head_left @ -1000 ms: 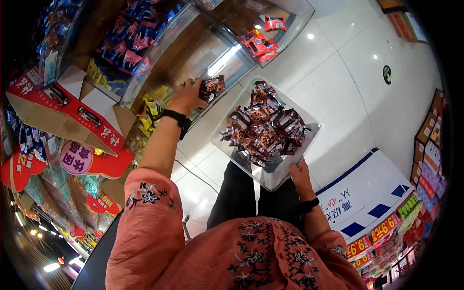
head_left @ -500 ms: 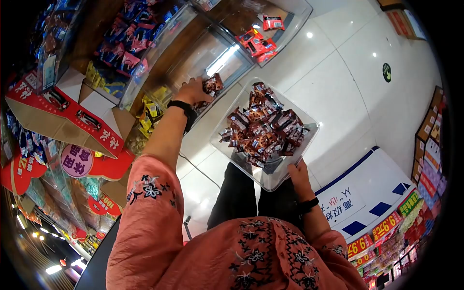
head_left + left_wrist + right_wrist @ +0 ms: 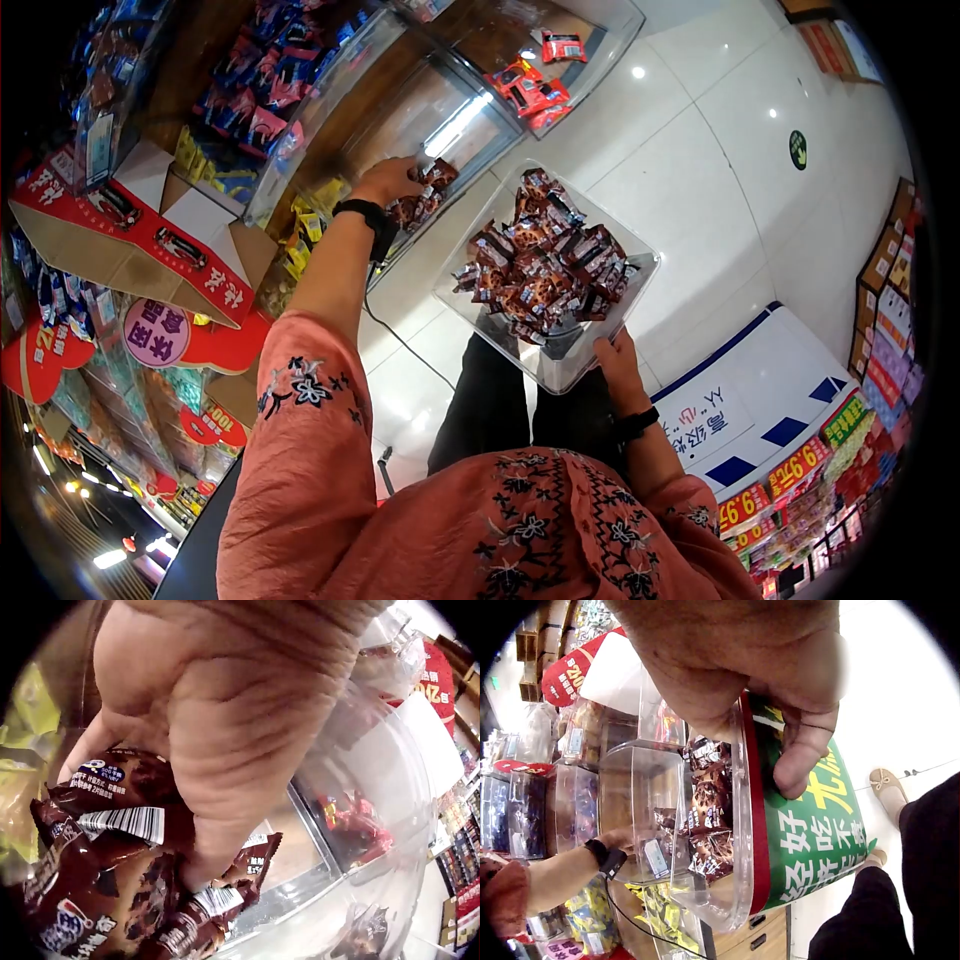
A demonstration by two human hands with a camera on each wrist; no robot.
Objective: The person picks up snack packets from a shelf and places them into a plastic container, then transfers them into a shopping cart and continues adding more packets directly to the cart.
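Observation:
My left hand [image 3: 388, 182] reaches into a clear display bin [image 3: 490, 150] at the shelf's front. In the left wrist view its thumb and fingers straddle brown cookie packets [image 3: 120, 877], gripping among them; most fingertips are hidden. My right hand [image 3: 622, 370] holds the near right corner of a clear plastic tub [image 3: 645, 262] in front of my body. Brown cookie packets [image 3: 545, 265] are heaped in that tub. The right wrist view shows its fingers [image 3: 802, 761] curled over the tub's rim onto a green printed side label [image 3: 810, 825].
Beyond lies a bin section with red packets [image 3: 530, 90]. Yellow packets [image 3: 302, 235] and blue and pink ones [image 3: 255, 90] fill neighbouring bins. A red carton [image 3: 140, 230] juts out at left. A thin cable [image 3: 405, 345] hangs from the left wrist. A white printed panel [image 3: 760, 400] stands at right.
My left hand has drawn slightly back and left within the bin, and more brown packets show beside it. The right hand and tub have stayed nearly in place.

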